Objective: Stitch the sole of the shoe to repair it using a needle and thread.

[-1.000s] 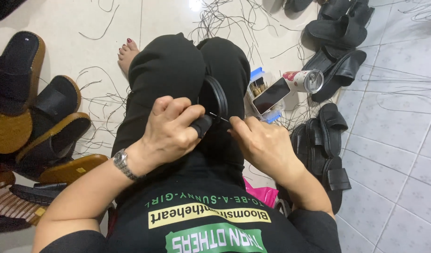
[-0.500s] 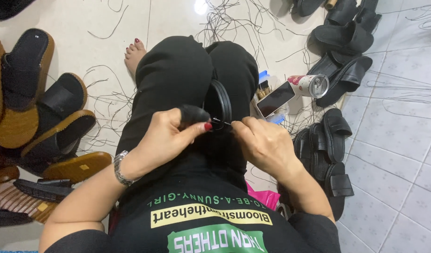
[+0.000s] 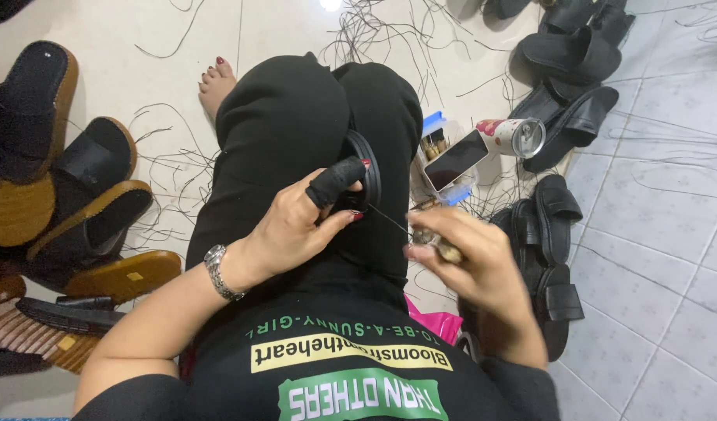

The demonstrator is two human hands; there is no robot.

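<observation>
The fingers [image 3: 339, 183] of the left hand [image 3: 296, 230] are clenched on a black sandal strap [image 3: 368, 168] held on the lap. A thin black thread [image 3: 390, 221] is pinched by the right hand [image 3: 460, 257], beside black sandals [image 3: 549, 257] on the floor [image 3: 655, 218].

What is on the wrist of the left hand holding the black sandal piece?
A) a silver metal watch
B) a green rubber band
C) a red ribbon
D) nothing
A: a silver metal watch circles the wrist of the left hand, which grips the black sandal piece.
</observation>
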